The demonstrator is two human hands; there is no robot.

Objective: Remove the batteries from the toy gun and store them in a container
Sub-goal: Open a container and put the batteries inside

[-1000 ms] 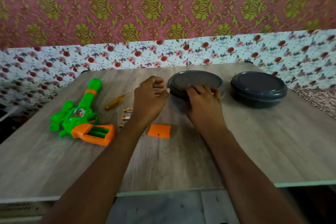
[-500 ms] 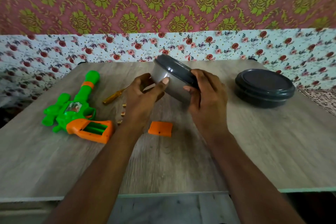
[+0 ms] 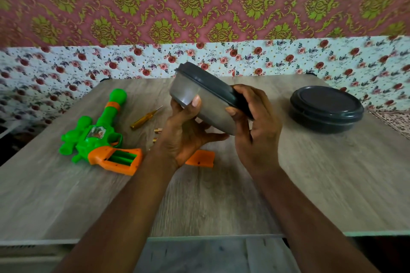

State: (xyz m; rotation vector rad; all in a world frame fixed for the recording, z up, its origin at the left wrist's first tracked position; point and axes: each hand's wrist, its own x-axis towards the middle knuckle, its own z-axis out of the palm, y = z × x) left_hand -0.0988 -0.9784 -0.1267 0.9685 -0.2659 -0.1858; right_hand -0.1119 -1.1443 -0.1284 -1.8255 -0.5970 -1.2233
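Container (image 3: 199, 97), lid on, held tilted above the table (image 3: 221, 195) in both hands.
Left hand (image 3: 186, 137) cups the grey base from below, thumb on its wall; right hand (image 3: 257, 131) grips the container across the rim of its dark lid (image 3: 213, 85). Toy gun (image 3: 99, 137) lies left of the left hand, battery bay open; small gold batteries (image 3: 158, 131) just left of that wrist; orange cover (image 3: 200, 158) beneath the hands; second container (image 3: 326, 112) right of the right hand.

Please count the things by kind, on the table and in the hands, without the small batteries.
Containers: 2, held container and standing container
Toy gun: 1
Screwdriver: 1
Orange cover: 1
Total: 5
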